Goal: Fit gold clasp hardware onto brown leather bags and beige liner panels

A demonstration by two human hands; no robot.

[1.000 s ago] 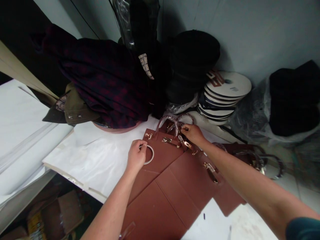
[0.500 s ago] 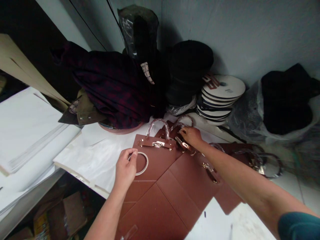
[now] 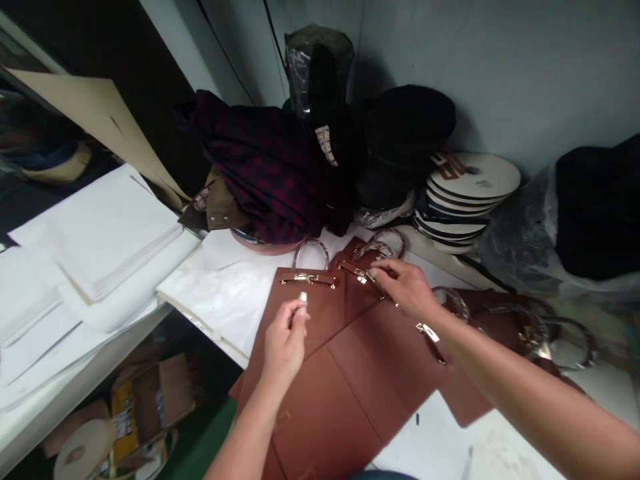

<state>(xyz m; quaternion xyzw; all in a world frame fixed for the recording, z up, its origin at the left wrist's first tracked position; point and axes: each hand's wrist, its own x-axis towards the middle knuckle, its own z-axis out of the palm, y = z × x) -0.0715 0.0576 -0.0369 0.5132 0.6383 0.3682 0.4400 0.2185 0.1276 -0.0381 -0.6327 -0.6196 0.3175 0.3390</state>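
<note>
Brown panel (image 3: 320,333) could slide off the near edge: my left hand (image 3: 285,343) pinches only a white ring (image 3: 302,297), right hand (image 3: 407,287) open on gold clasp (image 3: 361,273).

Clutter along the wall and left edge of the worktop (image 3: 440,447).
Plaid cloth (image 3: 265,173) heaped at back, olive cap (image 3: 220,210) tucked under its left side; black wrapped roll (image 3: 317,73) upright behind, black hats (image 3: 405,143) stacked to its right. White discs (image 3: 465,193) piled next to them, then a plastic bag (image 3: 520,247) with dark fabric (image 3: 600,213). White paper sheets (image 3: 100,240) at left, cardboard sheet (image 3: 105,120) leaning behind. Boxes (image 3: 150,400) and tape roll (image 3: 83,453) on the floor below.
</note>
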